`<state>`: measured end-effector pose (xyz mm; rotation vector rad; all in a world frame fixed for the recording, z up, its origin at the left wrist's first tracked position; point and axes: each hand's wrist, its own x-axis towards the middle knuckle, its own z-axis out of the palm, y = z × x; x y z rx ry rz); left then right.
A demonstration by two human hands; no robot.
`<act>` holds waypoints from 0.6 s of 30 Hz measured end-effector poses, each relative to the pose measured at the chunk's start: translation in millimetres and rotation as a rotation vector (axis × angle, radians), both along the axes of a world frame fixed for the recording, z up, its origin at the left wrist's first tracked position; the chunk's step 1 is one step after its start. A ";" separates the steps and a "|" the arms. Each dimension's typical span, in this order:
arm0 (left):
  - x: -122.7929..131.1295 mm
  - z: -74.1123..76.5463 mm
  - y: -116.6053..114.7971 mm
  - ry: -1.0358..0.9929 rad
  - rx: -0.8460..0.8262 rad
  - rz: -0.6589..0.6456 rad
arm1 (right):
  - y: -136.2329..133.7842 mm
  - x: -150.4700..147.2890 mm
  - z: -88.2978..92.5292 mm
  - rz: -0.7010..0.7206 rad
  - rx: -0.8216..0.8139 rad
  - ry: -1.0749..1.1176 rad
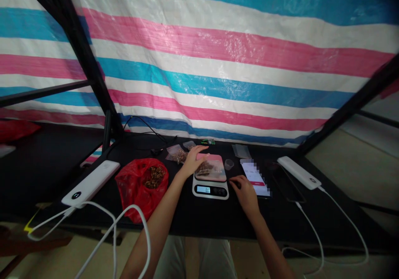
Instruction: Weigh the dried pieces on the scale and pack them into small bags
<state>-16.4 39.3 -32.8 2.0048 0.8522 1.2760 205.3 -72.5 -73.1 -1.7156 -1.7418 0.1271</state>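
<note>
My left hand (192, 162) reaches over the left edge of a kitchen scale (210, 191), its fingers stretched out and apart. On the scale's pink top lies a clear plastic bag (211, 169) with brown pieces inside; whether my left fingers touch it I cannot tell. The lit display appears to read 0.0. My right hand (245, 192) rests just right of the scale, thumb and fingers curled together; anything between them is hidden. A small clear cup (229, 164) stands beyond that hand. To the left, a red plastic bag (134, 187) lies open around brown nut-like pieces (154, 177).
Filled small bags (177, 154) lie behind my left hand. Flat clear bags (241, 151) and a lit phone (254, 177) are at right, near a dark phone (288, 183). White power banks (91, 183) with looping cables (137, 210) flank the black table. Behind hangs a striped sheet (218, 75).
</note>
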 end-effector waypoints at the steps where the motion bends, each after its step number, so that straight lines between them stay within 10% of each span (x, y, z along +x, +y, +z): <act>1: -2.2 0.4 1.8 -0.017 -0.001 0.019 | -0.7 0.6 0.3 -0.010 -0.003 0.005; 18: -6.4 -4.9 7.9 -0.008 -0.035 0.081 | 48.3 -30.8 51.0 0.106 -0.050 -0.010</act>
